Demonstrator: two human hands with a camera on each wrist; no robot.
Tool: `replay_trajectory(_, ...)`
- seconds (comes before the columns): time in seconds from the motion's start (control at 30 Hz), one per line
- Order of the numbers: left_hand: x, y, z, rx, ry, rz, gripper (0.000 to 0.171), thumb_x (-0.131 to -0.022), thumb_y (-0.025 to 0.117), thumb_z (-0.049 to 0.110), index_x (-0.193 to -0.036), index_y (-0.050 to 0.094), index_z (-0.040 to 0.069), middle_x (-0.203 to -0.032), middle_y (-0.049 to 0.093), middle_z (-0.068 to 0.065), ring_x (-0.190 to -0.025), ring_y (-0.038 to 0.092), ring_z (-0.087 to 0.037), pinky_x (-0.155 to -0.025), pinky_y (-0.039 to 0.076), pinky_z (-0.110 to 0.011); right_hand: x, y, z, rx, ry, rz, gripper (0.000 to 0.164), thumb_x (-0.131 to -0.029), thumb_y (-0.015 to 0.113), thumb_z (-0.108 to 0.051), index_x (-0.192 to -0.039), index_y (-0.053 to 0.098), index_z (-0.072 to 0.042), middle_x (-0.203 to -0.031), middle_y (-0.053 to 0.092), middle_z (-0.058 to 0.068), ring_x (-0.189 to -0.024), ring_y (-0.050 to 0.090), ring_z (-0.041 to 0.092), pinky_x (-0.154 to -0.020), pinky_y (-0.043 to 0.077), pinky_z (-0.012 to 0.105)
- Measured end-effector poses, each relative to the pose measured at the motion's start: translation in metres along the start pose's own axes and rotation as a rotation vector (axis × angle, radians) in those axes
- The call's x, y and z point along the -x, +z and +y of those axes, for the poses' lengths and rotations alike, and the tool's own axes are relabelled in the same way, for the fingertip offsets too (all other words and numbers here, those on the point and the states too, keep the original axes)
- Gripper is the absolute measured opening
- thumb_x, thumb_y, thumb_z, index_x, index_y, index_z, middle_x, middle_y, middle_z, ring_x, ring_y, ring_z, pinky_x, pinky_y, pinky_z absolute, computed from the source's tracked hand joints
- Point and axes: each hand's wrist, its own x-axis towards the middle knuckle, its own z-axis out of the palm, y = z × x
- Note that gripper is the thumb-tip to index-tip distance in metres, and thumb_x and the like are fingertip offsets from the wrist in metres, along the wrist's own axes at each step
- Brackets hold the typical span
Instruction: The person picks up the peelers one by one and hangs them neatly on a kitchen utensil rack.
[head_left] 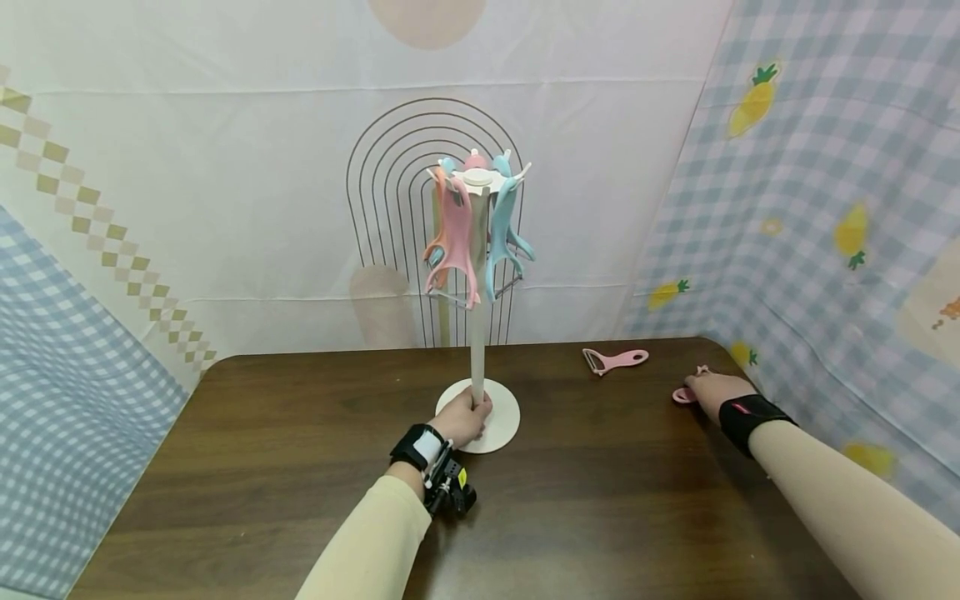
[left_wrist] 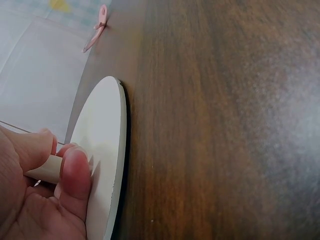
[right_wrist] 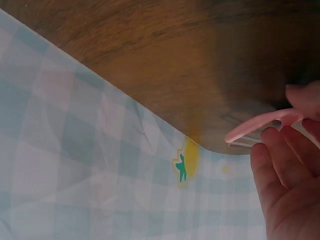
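Note:
A white stand (head_left: 478, 350) with a round base (left_wrist: 107, 135) rises from the table, and several pink, orange and blue peelers hang from hooks at its top. Low on the pole, just above the base, my left hand (head_left: 461, 418) grips it with thumb and fingers curled round. Over at the table's right edge, my right hand (head_left: 717, 392) pinches a pink peeler (right_wrist: 260, 125) between thumb and fingers. Its handle end pokes out beside the hand in the head view; part of the peeler is hidden by the fingers.
Another pink peeler (head_left: 618, 360) lies near the table's back edge, between the stand and my right hand. A white patterned cloth (head_left: 262, 208) hangs behind the brown table (head_left: 300, 433). Blue checked cloth (head_left: 810, 275) borders the right side.

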Motion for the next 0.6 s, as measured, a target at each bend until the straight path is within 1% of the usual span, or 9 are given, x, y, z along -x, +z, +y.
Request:
replay_trajectory(0.07, -0.001, 0.000, 0.000, 0.003, -0.003, -0.003, 0.013, -0.104, 0.043, 0.013, -0.103, 0.048, 0.001, -0.072, 0.046, -0.005, -0.064, 0.048, -0.015, -0.059, 0.046, -0.026, -0.001, 0.002, 0.001, -0.013, 0.008, -0.005, 0.013, -0.093, 0.051, 0.007, -0.096, 0.062, 0.000, -0.099, 0.064, 0.023, -0.092, 0.063, 0.040, -0.073, 0.049, 0.051)
replay_trajectory(0.17, -0.001, 0.000, -0.001, 0.003, 0.003, -0.009, 0.012, -0.104, 0.042, 0.013, -0.103, 0.047, 0.001, -0.072, 0.046, -0.004, -0.064, 0.048, -0.015, -0.059, 0.046, -0.026, -0.003, 0.006, 0.002, -0.014, 0.002, 0.017, 0.011, -0.093, 0.053, 0.006, -0.092, 0.061, -0.001, -0.094, 0.064, 0.021, -0.088, 0.063, 0.039, -0.071, 0.049, 0.051)
replay_trajectory(0.2, -0.001, 0.000, -0.001, 0.002, 0.003, -0.009, 0.012, -0.104, 0.042, 0.013, -0.103, 0.047, 0.002, -0.072, 0.046, -0.004, -0.063, 0.048, -0.015, -0.059, 0.045, -0.026, -0.003, 0.007, 0.003, -0.012, 0.000, 0.026, 0.011, -0.092, 0.054, 0.006, -0.090, 0.061, -0.001, -0.091, 0.064, 0.021, -0.085, 0.063, 0.039, -0.070, 0.049, 0.051)
replay_trajectory(0.27, -0.001, 0.000, -0.001, 0.000, 0.007, -0.010, 0.013, -0.104, 0.042, 0.013, -0.103, 0.047, 0.001, -0.072, 0.046, -0.004, -0.063, 0.048, -0.015, -0.059, 0.045, -0.026, -0.004, 0.008, 0.003, -0.005, 0.000, 0.036, 0.010, -0.091, 0.055, 0.007, -0.091, 0.062, -0.001, -0.088, 0.064, 0.020, -0.082, 0.064, 0.038, -0.068, 0.049, 0.051)
replay_trajectory(0.43, -0.001, 0.000, -0.001, 0.003, 0.011, -0.006, 0.014, -0.104, 0.042, 0.012, -0.103, 0.047, 0.000, -0.071, 0.046, -0.004, -0.062, 0.047, -0.015, -0.057, 0.043, -0.025, -0.007, 0.010, 0.002, -0.012, 0.011, 0.050, 0.005, -0.085, 0.061, 0.003, -0.089, 0.062, -0.001, -0.081, 0.063, 0.016, -0.079, 0.063, 0.037, -0.067, 0.049, 0.051)
replay_trajectory(0.5, -0.001, 0.000, -0.001, -0.002, 0.013, -0.003, 0.014, -0.104, 0.042, 0.012, -0.103, 0.047, 0.000, -0.071, 0.046, -0.004, -0.062, 0.047, -0.015, -0.057, 0.043, -0.025, -0.009, 0.011, 0.001, -0.024, 0.016, 0.054, 0.005, -0.084, 0.062, 0.002, -0.084, 0.060, -0.002, -0.077, 0.062, 0.014, -0.076, 0.062, 0.035, -0.065, 0.049, 0.051)
replay_trajectory(0.57, -0.001, 0.000, -0.001, -0.009, 0.015, -0.003, 0.013, -0.104, 0.042, 0.012, -0.103, 0.047, 0.000, -0.071, 0.046, -0.004, -0.062, 0.047, -0.015, -0.057, 0.043, -0.026, -0.010, 0.012, 0.000, -0.039, 0.017, 0.079, 0.007, -0.084, 0.062, 0.001, -0.080, 0.059, -0.004, -0.073, 0.060, 0.012, -0.071, 0.061, 0.034, -0.063, 0.049, 0.052)
replay_trajectory(0.6, -0.001, 0.001, -0.001, -0.011, 0.016, -0.003, 0.013, -0.104, 0.042, 0.012, -0.103, 0.047, 0.000, -0.071, 0.046, -0.004, -0.062, 0.047, -0.015, -0.057, 0.043, -0.026, -0.010, 0.013, -0.001, -0.043, 0.017, 0.092, 0.006, -0.084, 0.062, 0.000, -0.080, 0.060, -0.004, -0.073, 0.060, 0.012, -0.071, 0.061, 0.033, -0.064, 0.049, 0.052)
